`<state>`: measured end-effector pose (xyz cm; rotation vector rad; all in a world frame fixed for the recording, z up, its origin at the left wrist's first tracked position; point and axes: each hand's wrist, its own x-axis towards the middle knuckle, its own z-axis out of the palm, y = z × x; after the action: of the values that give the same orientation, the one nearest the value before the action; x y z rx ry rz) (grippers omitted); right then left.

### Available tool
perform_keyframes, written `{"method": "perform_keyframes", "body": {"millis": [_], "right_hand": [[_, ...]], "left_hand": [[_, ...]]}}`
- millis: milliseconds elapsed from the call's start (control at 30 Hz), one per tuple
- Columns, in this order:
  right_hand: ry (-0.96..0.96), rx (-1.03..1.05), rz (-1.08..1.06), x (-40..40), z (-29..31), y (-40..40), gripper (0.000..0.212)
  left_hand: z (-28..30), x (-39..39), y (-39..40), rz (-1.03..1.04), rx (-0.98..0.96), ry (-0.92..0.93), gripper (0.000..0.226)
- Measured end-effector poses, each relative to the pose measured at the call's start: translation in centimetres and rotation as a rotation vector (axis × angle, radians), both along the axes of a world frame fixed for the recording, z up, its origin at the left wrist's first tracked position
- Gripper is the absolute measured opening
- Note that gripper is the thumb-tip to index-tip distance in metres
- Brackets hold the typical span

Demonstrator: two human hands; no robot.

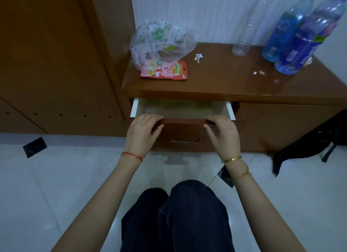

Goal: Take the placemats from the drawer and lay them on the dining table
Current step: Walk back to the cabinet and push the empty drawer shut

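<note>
**Both hands on the drawer front, drawer partly open**

You are crouched on the pale tiled floor (56, 186) in front of a low wooden cabinet (281, 124), your knees in dark trousers (187, 214) below you. The drawer (183, 109) stands partly pulled out under the cabinet top, its white side walls showing at both ends.

Your left hand (142, 133) grips the top edge of the drawer front at its left end, fingers curled over the edge and thumb against the face. Your right hand (223, 135) holds the same edge at the right end in the same way. The brass handle (185, 139) sits between your hands, untouched.

Inside, the drawer shows a pale, dim bottom; it may be lined with something flat, but from here you cannot tell whether placemats lie in it.

On the cabinet top rest a thin plastic bag (161, 41) with a red snack packet (165, 71) partly under it, a clear empty bottle (247, 26), and two blue bottles (300, 35) close together at the right. A black bag (309, 146) leans by the cabinet's right side.
</note>
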<state>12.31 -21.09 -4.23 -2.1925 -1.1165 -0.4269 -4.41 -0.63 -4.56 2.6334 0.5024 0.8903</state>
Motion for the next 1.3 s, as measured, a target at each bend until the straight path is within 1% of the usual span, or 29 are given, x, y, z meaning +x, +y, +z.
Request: {"method": "perform_keyframes", "body": {"millis": [67,167,300,400,500,600,733,800,900,1033,1100,1200,1300], "right_hand": [[-0.002,0.014,-0.028,0.6,-0.3,0.9,0.024],[0.007,0.012,-0.047,0.6,-1.2,1.1,0.035],[0.098,-0.036,0.049,0.6,-2.3,0.9,0.053],[0.144,-0.058,0.099,1.0,-2.2,1.0,0.061],[0.148,-0.093,0.119,1.8,-2.1,1.3,0.066],[0.137,-0.095,0.12,2.5,-1.8,2.1,0.065],[0.121,-0.083,0.079,1.9,-2.7,2.1,0.055],[0.144,-0.089,0.054,1.5,-3.6,2.0,0.052],[0.181,-0.062,0.017,1.9,-4.0,2.5,0.046],[0.143,-0.046,0.02,2.5,-3.4,3.7,0.037],[0.15,-0.043,0.03,2.5,-3.5,3.9,0.038],[0.185,-0.059,0.051,2.8,-4.0,4.1,0.045],[0.172,-0.054,0.041,3.3,-3.9,4.5,0.044]], "left_hand": [[-0.1,1.2,0.6,0.024,0.02,-0.012,0.024],[-0.6,1.7,0.5,0.079,0.036,-0.043,0.025],[-2.1,0.8,-0.7,0.083,0.04,-0.104,0.028],[-2.5,1.0,-0.7,0.082,-0.005,-0.084,0.033],[-2.4,1.7,-0.2,0.093,-0.037,-0.051,0.035],[-2.1,2.4,0.3,0.087,-0.038,-0.001,0.042],[-1.8,3.2,1.1,0.067,-0.05,0.041,0.051],[-1.7,3.2,1.2,0.068,-0.032,0.022,0.048],[-2.2,2.8,0.7,0.079,-0.048,0.001,0.038],[-3.1,3.0,1.4,0.089,-0.122,0.121,0.044],[-3.4,3.3,1.8,0.079,-0.121,0.144,0.048],[-3.3,4.0,2.2,0.067,-0.127,0.156,0.052],[-3.1,4.5,2.8,0.072,-0.133,0.135,0.048]]}}
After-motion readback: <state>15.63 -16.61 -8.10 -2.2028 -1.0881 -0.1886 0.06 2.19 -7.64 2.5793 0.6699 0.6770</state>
